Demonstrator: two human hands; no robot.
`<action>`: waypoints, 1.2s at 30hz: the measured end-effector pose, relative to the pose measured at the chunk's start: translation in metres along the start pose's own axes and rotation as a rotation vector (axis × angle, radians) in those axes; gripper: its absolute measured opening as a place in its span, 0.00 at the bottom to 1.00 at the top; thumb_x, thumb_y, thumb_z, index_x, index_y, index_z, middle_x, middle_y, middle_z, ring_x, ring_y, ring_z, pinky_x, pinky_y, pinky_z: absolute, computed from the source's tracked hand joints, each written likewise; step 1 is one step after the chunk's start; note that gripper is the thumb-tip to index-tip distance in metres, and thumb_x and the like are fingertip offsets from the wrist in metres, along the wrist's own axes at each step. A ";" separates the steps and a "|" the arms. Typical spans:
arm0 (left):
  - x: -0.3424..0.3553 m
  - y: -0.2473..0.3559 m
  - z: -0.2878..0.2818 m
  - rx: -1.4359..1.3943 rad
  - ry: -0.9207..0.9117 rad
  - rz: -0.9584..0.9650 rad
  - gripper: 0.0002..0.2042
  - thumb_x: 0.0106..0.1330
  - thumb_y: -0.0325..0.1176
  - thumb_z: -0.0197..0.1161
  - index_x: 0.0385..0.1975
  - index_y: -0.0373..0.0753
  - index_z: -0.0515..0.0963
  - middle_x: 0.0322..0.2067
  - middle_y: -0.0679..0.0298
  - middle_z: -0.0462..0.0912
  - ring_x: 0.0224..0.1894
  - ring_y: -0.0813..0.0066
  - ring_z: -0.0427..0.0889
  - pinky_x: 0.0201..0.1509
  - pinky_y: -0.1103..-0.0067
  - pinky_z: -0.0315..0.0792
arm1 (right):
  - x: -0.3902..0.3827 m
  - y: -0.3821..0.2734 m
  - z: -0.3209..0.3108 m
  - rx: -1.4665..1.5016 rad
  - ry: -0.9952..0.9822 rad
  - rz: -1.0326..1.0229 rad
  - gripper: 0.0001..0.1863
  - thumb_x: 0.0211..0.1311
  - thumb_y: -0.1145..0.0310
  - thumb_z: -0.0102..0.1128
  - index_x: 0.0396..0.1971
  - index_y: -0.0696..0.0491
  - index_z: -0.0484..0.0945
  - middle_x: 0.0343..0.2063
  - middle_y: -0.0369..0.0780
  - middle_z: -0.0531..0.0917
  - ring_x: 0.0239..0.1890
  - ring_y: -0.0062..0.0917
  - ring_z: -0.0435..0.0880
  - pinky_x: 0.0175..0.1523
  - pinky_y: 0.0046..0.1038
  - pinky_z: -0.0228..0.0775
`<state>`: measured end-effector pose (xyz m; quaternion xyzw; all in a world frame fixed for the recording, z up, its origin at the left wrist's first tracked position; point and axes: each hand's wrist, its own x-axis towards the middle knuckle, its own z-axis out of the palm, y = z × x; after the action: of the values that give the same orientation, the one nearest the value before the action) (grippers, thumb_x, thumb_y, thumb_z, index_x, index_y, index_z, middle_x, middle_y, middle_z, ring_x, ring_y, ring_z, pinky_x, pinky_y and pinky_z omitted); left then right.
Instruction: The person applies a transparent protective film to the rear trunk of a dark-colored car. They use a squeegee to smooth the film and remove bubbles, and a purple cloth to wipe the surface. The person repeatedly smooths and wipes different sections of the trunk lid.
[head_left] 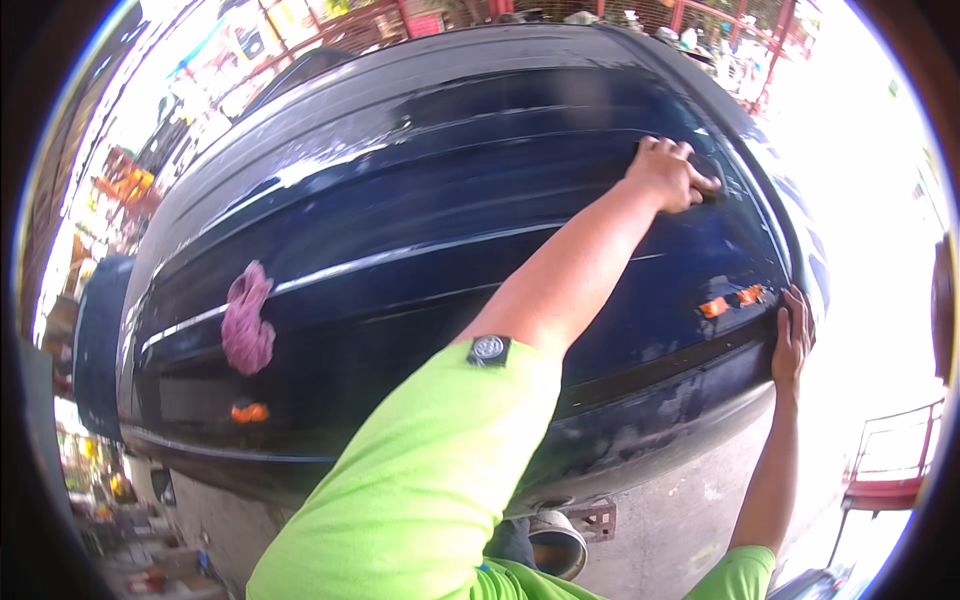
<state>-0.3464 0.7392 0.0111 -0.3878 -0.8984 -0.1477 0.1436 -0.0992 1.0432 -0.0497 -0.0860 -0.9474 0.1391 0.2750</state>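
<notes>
A dark blue vehicle roof [420, 230] with long raised ribs spreads before me, its surface glossy and partly smeared. My left hand [672, 175] reaches across to its far right part. Its fingers curl over a dark pad [708, 172], which is mostly hidden beneath the hand and lies against the roof. At the near right edge, my right hand [793, 335] rests flat with its fingers stretched out, holding nothing. Close to it on the roof lies a small orange-and-black piece [714, 308]. A crumpled pink mesh cloth [247, 322] lies on the left part.
Another small orange piece [250, 412] is near the roof's left near edge. Below the vehicle's side, a bucket [558, 546] stands on the concrete floor [665, 520]. A red metal frame [885, 488] is at the right. Red railings and clutter stand beyond the roof.
</notes>
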 end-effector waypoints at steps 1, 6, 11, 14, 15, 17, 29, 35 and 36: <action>-0.026 -0.014 -0.012 -0.028 -0.014 0.005 0.18 0.71 0.59 0.63 0.61 0.85 0.80 0.73 0.58 0.70 0.75 0.55 0.66 0.79 0.54 0.52 | 0.002 0.002 0.000 0.052 -0.025 -0.030 0.21 0.81 0.56 0.48 0.63 0.48 0.79 0.70 0.37 0.77 0.78 0.40 0.63 0.82 0.44 0.45; -0.251 -0.127 -0.139 -0.049 0.127 0.121 0.21 0.64 0.42 0.74 0.58 0.66 0.86 0.66 0.57 0.78 0.66 0.52 0.78 0.71 0.60 0.70 | 0.003 0.008 -0.001 -0.029 -0.071 0.020 0.21 0.83 0.56 0.46 0.64 0.48 0.78 0.70 0.37 0.76 0.79 0.40 0.62 0.82 0.45 0.45; -0.484 -0.199 -0.265 0.122 -0.040 -0.600 0.24 0.67 0.39 0.72 0.64 0.63 0.83 0.74 0.58 0.71 0.74 0.51 0.69 0.79 0.61 0.60 | 0.001 0.020 0.008 0.021 0.025 -0.059 0.20 0.83 0.55 0.47 0.63 0.47 0.79 0.69 0.35 0.78 0.78 0.38 0.64 0.81 0.43 0.49; -0.519 -0.221 -0.270 0.056 0.016 -0.506 0.24 0.67 0.39 0.72 0.63 0.68 0.82 0.73 0.59 0.72 0.74 0.50 0.69 0.80 0.59 0.57 | 0.005 0.026 0.014 0.015 0.042 -0.062 0.19 0.83 0.58 0.48 0.63 0.46 0.79 0.68 0.35 0.79 0.77 0.38 0.66 0.80 0.43 0.52; -0.518 -0.224 -0.268 0.063 0.010 -0.527 0.25 0.67 0.42 0.73 0.64 0.69 0.82 0.73 0.59 0.71 0.73 0.50 0.69 0.80 0.58 0.57 | 0.007 0.024 0.014 -0.040 0.025 -0.028 0.19 0.83 0.58 0.48 0.63 0.46 0.79 0.67 0.35 0.79 0.76 0.37 0.67 0.80 0.42 0.53; -0.504 -0.218 -0.266 0.135 0.001 -0.593 0.27 0.65 0.45 0.74 0.66 0.71 0.80 0.73 0.60 0.71 0.72 0.51 0.70 0.78 0.57 0.59 | 0.008 0.007 0.008 -0.147 0.012 -0.016 0.18 0.83 0.57 0.48 0.63 0.45 0.79 0.68 0.35 0.79 0.76 0.36 0.67 0.79 0.42 0.54; -0.344 0.066 -0.189 -0.105 0.463 -0.579 0.33 0.52 0.39 0.81 0.62 0.50 0.82 0.62 0.53 0.75 0.62 0.51 0.77 0.62 0.57 0.71 | -0.121 -0.404 -0.004 1.632 -0.561 0.367 0.25 0.83 0.58 0.53 0.72 0.51 0.66 0.57 0.40 0.81 0.56 0.24 0.83 0.58 0.25 0.76; -0.383 0.088 -0.204 -0.584 0.504 -0.472 0.32 0.58 0.21 0.74 0.66 0.44 0.79 0.68 0.48 0.74 0.68 0.53 0.78 0.67 0.67 0.78 | -0.127 -0.416 -0.015 1.696 -0.619 0.574 0.27 0.79 0.49 0.58 0.70 0.44 0.68 0.57 0.35 0.79 0.60 0.25 0.78 0.59 0.36 0.72; -0.388 0.086 -0.207 -0.708 0.484 -0.510 0.31 0.59 0.21 0.74 0.66 0.45 0.80 0.69 0.49 0.74 0.67 0.55 0.80 0.64 0.70 0.81 | -0.127 -0.419 -0.019 1.671 -0.614 0.543 0.30 0.77 0.53 0.63 0.72 0.44 0.65 0.56 0.37 0.80 0.57 0.26 0.80 0.56 0.35 0.75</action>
<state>0.0026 0.4633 0.0693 -0.1354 -0.8003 -0.5598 0.1667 -0.0193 0.6200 0.0324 -0.0382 -0.5183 0.8525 -0.0569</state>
